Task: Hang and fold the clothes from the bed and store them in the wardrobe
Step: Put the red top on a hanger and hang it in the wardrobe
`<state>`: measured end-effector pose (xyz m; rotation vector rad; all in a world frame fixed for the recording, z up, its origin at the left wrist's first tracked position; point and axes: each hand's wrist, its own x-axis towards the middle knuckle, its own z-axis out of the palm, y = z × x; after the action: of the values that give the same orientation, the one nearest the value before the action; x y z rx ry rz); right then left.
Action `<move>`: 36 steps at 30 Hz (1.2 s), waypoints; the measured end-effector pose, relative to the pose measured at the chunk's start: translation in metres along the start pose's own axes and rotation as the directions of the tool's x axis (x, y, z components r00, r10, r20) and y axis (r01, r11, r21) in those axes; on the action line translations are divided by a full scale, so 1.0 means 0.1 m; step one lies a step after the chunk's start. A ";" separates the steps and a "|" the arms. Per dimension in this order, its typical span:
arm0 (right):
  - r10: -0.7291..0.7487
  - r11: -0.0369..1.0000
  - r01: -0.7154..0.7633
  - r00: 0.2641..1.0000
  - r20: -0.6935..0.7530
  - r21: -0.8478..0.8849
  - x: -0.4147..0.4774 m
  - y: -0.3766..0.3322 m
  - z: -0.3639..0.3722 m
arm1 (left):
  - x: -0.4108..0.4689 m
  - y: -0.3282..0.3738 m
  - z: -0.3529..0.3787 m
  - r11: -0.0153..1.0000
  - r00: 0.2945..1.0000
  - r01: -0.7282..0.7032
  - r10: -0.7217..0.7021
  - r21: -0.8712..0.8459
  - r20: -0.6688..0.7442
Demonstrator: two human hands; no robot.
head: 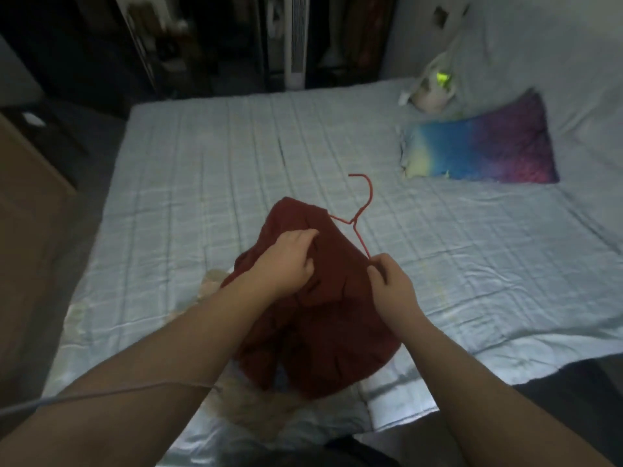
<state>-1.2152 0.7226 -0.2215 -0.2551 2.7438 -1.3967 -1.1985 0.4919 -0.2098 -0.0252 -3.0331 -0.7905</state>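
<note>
A dark red garment [323, 332] hangs bunched above the near edge of the bed [209, 170]. A thin red hanger [361, 203] sticks out of its top, hook pointing away from me. My left hand [291, 261] grips a fold of the garment near its upper part. My right hand [392, 281] pinches the garment's edge where the hanger's arm goes under the cloth. A pale beige cloth [249, 409] lies on the bed beneath the garment, mostly hidden.
A multicoloured pillow [482, 146] lies at the bed's right side, with a light plastic bag [435, 85] behind it. A dark open wardrobe [350, 38] and a white tower fan [296, 42] stand beyond the bed. A wooden cabinet [23, 203] is at the left.
</note>
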 end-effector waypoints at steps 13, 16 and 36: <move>-0.648 0.699 0.586 0.762 -0.015 -0.411 0.24 -2.18 -1.32 | -0.27 0.23 -2.32 0.994 0.867 -0.094 0.105 0.047 -0.488; -0.781 0.565 0.657 0.621 -0.067 -0.499 0.22 -2.61 -1.59 | -0.39 0.35 -2.82 0.986 0.927 -0.164 0.150 -0.011 -0.343; -0.812 0.520 0.650 0.577 -0.084 -0.554 0.31 -3.62 -2.31 | -1.22 1.33 -4.04 0.985 0.579 -0.131 0.168 0.112 -0.798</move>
<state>-1.2293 0.6932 0.2076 -1.5511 3.4141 -0.8109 -1.0731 0.4091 0.2064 0.0618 -2.1222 -0.5113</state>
